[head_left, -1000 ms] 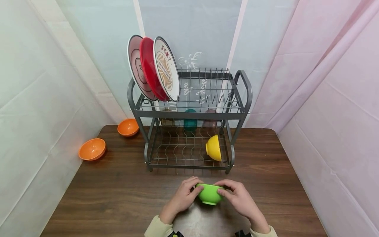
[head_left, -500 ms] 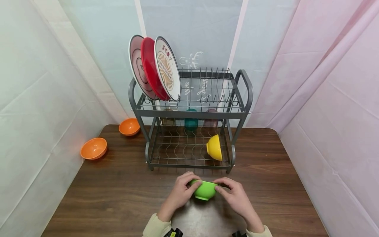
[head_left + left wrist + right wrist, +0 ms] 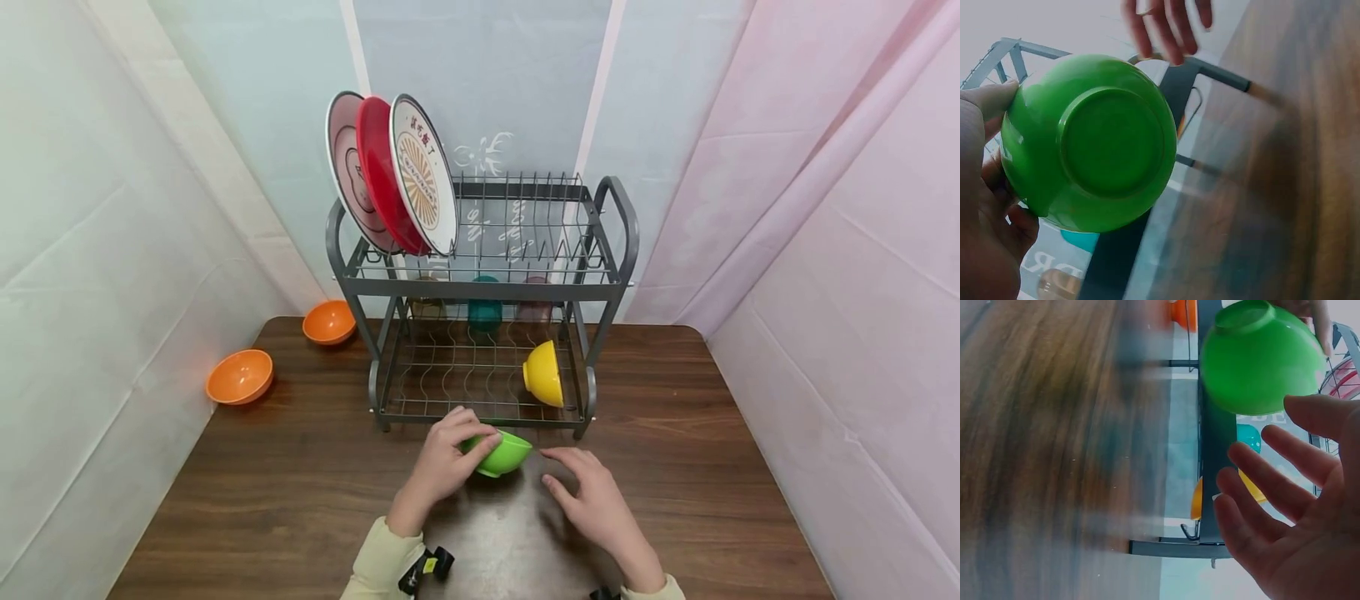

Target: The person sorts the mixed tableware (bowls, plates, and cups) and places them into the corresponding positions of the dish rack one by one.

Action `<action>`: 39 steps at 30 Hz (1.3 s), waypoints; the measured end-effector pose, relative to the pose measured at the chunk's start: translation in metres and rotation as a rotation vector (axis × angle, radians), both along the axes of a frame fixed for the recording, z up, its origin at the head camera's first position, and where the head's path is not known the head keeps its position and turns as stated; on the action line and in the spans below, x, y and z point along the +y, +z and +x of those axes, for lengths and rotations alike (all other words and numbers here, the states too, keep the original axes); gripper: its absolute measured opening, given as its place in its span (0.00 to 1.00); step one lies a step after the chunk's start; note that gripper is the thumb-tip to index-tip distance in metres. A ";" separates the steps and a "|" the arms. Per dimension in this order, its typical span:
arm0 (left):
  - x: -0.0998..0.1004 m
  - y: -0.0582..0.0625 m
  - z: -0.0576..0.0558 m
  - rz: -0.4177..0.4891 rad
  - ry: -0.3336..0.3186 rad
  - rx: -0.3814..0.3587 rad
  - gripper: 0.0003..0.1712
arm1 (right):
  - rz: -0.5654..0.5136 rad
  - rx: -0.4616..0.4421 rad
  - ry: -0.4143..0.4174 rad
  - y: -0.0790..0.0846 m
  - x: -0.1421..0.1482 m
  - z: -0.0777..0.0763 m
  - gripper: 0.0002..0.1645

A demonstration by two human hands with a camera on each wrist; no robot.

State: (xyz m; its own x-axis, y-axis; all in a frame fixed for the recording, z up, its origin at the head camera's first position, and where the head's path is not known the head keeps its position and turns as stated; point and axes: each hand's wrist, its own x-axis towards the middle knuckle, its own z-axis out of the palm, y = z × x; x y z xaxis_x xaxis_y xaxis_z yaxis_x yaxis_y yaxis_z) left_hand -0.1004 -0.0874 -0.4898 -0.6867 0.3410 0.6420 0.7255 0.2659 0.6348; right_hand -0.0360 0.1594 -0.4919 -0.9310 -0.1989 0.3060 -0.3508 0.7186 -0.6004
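Note:
A green bowl (image 3: 501, 454) (image 3: 1091, 140) (image 3: 1259, 359) hangs just above the wooden table (image 3: 300, 500), right in front of the grey two-tier dish rack (image 3: 480, 287). My left hand (image 3: 446, 462) grips it by the rim, bottom turned toward the wrist camera. My right hand (image 3: 588, 496) (image 3: 1291, 512) is off the bowl, a short way to its right, fingers spread and relaxed, holding nothing. A yellow bowl (image 3: 543, 373) stands on its side on the rack's lower shelf.
Three plates (image 3: 393, 175) stand upright at the left of the rack's top tier. Two orange bowls (image 3: 238, 377) (image 3: 330, 322) sit on the table's far left. A teal cup (image 3: 484, 310) and other cups stand behind the rack. White and pink sheets close in all sides.
The right hand let go of the green bowl and drew back to the right. The left hand alone carried the bowl forward and left, toward the rack's lower shelf.

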 end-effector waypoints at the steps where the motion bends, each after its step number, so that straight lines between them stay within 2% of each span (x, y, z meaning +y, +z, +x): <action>1: -0.001 0.002 -0.002 -0.007 0.000 -0.001 0.04 | 0.015 0.005 0.000 -0.001 0.000 0.000 0.21; 7: -0.001 0.017 -0.008 -0.032 -0.008 0.017 0.06 | 0.051 0.013 -0.018 -0.005 0.002 0.001 0.21; 15: 0.004 0.040 -0.016 -0.130 0.031 0.110 0.05 | 0.070 -0.082 -0.037 -0.004 0.006 0.003 0.18; 19: 0.005 0.049 -0.023 -0.173 0.020 0.171 0.05 | 0.068 -0.116 -0.039 -0.004 0.008 0.003 0.18; 26: 0.010 0.066 -0.042 -0.362 -0.047 0.287 0.06 | 0.086 -0.162 -0.037 -0.005 0.011 0.004 0.17; 30: 0.013 0.072 -0.054 -0.471 -0.083 0.323 0.05 | 0.077 -0.174 -0.045 -0.007 0.012 0.003 0.16; 33: 0.016 0.074 -0.062 -0.548 -0.103 0.355 0.04 | 0.018 -0.192 -0.062 -0.008 0.012 0.003 0.16; 39: 0.024 0.075 -0.076 -0.665 -0.137 0.410 0.06 | -0.204 -0.296 -0.101 -0.010 0.011 0.003 0.17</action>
